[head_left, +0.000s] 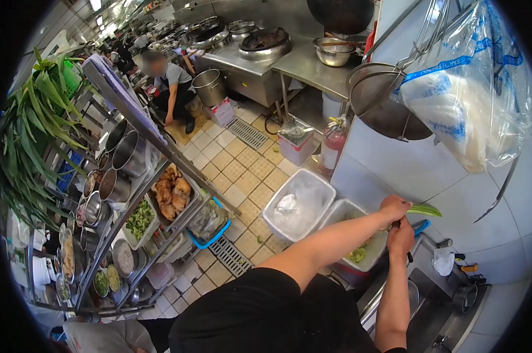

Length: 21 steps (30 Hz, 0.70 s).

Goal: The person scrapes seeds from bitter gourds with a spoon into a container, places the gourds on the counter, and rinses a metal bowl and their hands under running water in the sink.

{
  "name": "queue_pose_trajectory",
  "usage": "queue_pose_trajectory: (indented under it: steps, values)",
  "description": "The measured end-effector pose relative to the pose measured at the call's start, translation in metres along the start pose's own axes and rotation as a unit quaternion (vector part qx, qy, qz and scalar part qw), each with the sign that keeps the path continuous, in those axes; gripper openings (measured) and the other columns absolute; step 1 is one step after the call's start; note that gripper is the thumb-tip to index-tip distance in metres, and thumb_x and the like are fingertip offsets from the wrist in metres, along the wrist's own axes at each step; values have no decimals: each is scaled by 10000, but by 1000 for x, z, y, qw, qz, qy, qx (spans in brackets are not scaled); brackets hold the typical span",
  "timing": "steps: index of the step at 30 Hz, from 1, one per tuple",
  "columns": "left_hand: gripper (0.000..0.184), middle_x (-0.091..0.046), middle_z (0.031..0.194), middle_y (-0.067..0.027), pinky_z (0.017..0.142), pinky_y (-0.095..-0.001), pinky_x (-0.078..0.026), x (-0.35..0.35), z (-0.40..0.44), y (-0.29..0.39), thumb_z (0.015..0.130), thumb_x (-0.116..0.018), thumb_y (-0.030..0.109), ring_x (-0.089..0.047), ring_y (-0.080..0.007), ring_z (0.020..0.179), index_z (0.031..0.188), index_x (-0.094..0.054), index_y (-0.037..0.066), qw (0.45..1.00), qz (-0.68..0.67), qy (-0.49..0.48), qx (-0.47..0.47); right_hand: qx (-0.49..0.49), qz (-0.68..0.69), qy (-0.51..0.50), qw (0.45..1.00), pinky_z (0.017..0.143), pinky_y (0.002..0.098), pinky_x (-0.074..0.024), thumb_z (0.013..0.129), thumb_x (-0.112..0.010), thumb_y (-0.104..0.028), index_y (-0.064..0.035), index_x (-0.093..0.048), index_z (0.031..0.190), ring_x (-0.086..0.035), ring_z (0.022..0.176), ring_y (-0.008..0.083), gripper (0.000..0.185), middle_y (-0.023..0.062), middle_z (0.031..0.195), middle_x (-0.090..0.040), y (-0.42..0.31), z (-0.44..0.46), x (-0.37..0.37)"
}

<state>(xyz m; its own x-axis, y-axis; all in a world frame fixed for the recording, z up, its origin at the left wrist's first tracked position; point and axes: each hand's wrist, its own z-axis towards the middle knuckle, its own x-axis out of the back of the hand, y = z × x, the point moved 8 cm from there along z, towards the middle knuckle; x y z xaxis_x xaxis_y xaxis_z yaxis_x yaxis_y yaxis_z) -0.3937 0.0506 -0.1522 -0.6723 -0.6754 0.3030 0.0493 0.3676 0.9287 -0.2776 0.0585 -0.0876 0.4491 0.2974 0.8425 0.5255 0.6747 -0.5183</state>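
My left hand is closed around a long, slim green vegetable, which sticks out to the right with a pointed end. Close below it, my right hand is closed too. A short dark handle shows under that fist; the rest of this tool is hidden by my fingers. Both hands are over the edge of a pale bin holding green scraps, partly covered by my left forearm. A blue-handled item lies just right of my right hand.
A white tub with a clear liner stands left of the bin. A metal sink is at lower right. A fire extinguisher stands by the wall. Strainers and a plastic bag hang above. A food rack and a crouching person are left.
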Motion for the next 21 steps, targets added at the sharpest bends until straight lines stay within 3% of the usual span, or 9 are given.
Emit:
queue_pose_trajectory:
  steps: [5,9,11,12,13,15,16,19,21]
  values:
    - [378,-719,831,-136,751,-383,-534,6,5,4,869,-653,417,-696,-252,775,1015,-745,81,999,-39,-25,-25,42,12,23,999,758,458,-496,931,-581,-259,-116,-669,1105,-644,907,391,242,174,977,-690,13,1,9]
    - [359,-685,759,-99,621,-301,-534,27,22,-2,884,-677,383,-639,-145,614,1012,-736,53,991,-32,-126,-38,-31,-22,119,992,760,429,-502,902,-641,-427,-59,-678,1043,-660,910,361,396,162,967,-701,51,6,37]
    - [351,-672,750,-86,580,-279,-526,41,16,2,890,-679,373,-618,-124,579,1014,-732,50,987,-54,-144,-46,-113,18,134,984,726,415,-502,896,-645,-487,-12,-665,989,-669,811,319,484,149,877,-698,98,4,38]
    - [344,-666,754,-76,578,-278,-523,45,11,-2,896,-680,364,-618,-130,588,1028,-711,48,983,-72,-167,-9,-186,148,108,965,536,346,-464,870,-697,-472,-32,-654,918,-583,571,190,445,72,750,-643,143,7,15]
    - [338,-660,758,-67,575,-276,-520,49,2,-7,901,-681,354,-618,-136,598,1042,-690,46,977,-89,-190,29,-190,147,108,965,536,346,-464,870,-697,-472,-32,-654,918,-583,571,190,445,72,750,-643,145,1,14]
    - [327,-652,782,-69,581,-282,-524,46,-26,-9,917,-666,335,-620,-142,621,1089,-651,58,957,-156,-234,72,-355,474,30,805,379,258,-310,842,-752,-411,-95,-637,892,-393,425,83,340,-10,682,-559,160,-29,-20]
    - [322,-644,805,-71,588,-288,-527,38,-40,-10,932,-652,316,-622,-147,645,1136,-612,69,930,-218,-276,109,-360,546,30,756,338,219,-195,817,-786,-366,-141,-629,906,-295,382,55,288,-36,661,-540,160,-34,-39]
    - [284,-640,870,-95,617,-306,-549,1,-76,-15,959,-614,228,-635,-167,702,1187,-545,74,875,-317,-346,121,-344,645,55,680,360,204,-241,860,-735,-402,-62,-623,1119,-361,420,49,441,88,990,-653,123,-49,-40]
    - [285,-646,951,-126,635,-322,-566,-16,-94,-19,964,-583,140,-649,-199,741,1232,-512,74,863,-333,-360,123,-245,715,62,652,491,255,-423,903,-668,-432,-24,-585,1243,-560,633,114,538,135,1133,-638,85,-51,-26]
